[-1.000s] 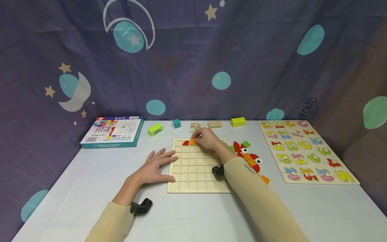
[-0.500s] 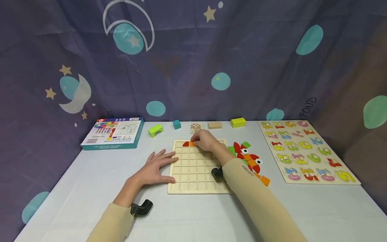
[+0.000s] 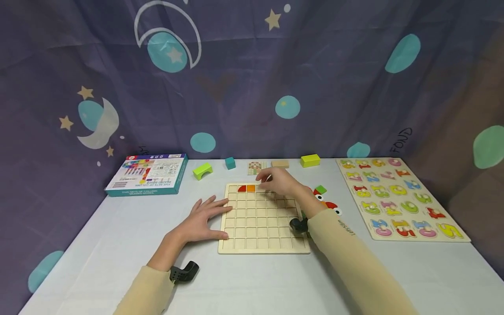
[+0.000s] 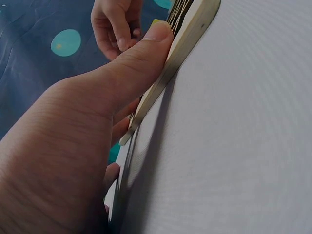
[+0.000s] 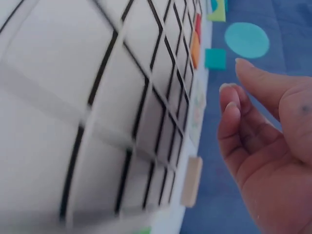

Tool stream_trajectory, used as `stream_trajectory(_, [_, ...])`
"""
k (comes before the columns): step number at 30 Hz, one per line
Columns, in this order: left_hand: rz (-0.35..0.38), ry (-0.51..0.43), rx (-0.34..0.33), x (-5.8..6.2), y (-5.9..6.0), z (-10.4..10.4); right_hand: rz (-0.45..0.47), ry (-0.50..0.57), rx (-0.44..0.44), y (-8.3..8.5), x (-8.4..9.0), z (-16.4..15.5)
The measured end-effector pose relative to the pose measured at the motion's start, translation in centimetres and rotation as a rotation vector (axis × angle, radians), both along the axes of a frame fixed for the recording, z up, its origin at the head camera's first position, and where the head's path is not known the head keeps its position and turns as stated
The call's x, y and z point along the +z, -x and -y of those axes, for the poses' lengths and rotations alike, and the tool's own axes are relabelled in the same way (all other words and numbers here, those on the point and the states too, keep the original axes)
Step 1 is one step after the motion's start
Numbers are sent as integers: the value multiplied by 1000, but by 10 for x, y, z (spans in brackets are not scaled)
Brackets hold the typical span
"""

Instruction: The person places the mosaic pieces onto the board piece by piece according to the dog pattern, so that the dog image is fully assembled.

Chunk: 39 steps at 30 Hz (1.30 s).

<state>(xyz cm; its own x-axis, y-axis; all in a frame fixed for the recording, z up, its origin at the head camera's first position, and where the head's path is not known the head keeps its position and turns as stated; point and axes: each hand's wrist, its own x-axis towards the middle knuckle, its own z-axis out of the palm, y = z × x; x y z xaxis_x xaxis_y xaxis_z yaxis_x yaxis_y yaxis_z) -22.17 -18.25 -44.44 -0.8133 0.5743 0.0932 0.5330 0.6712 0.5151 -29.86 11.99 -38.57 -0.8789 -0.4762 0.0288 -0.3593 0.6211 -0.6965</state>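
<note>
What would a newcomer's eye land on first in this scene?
Probably the wooden grid board in the middle of the table, with a red piece and an orange piece side by side in its far row. The right hand hovers just beside them, empty, while the left hand lies flat against the board's left edge. The bright number puzzle sits to the right.

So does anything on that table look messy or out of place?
Nothing stands out. The grid board lies flat and square, two tiles sit neatly in its top row, and the number puzzle looks complete.
</note>
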Motion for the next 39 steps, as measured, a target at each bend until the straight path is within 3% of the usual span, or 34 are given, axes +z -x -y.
stream_trajectory(9, [-14,0,-4,0,-1,1,-2,-31,-17,-11,6,-46])
stream_trajectory(22, [-9,-1,-1,2,0,1,1,-37,-133,-16,0,-107])
stream_trajectory(39, [-5,-4,-4,1,-1,1,46,-92,-201,-10,-9,-140])
